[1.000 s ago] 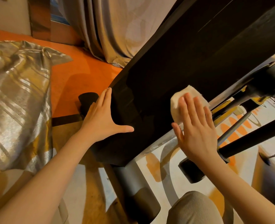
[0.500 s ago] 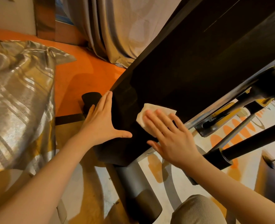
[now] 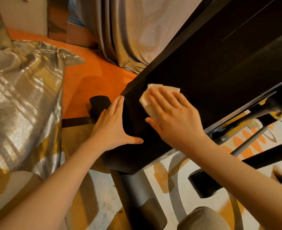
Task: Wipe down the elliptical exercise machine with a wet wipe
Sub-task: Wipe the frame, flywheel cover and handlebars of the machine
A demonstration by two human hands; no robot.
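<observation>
The elliptical machine's big black housing (image 3: pixel 211 67) slants across the upper right of the head view. A white wet wipe (image 3: pixel 147 101) lies flat on its dark side panel near the lower left end. My right hand (image 3: pixel 171 117) presses the wipe against the panel with straight, spread fingers and covers most of it. My left hand (image 3: pixel 112 125) rests flat on the housing's left edge, fingers straight along the corner and thumb stretched out over the panel. Below the housing, a grey support tube (image 3: pixel 137 188) runs down to the floor.
A shiny silver-gold fabric (image 3: pixel 20 105) is heaped at the left on the orange floor (image 3: pixel 90 77). Grey curtains (image 3: pixel 128 30) hang behind. A black end cap (image 3: pixel 99 103) sits by my left hand. Black bars (image 3: pixel 269 155) and a yellow-marked rail (image 3: pixel 233 122) cross at right over a patterned rug. My knee (image 3: pixel 201 219) shows below.
My right hand has slid the wipe leftward and slightly up along the black panel, closer to my left hand. The left hand has stayed on the edge.
</observation>
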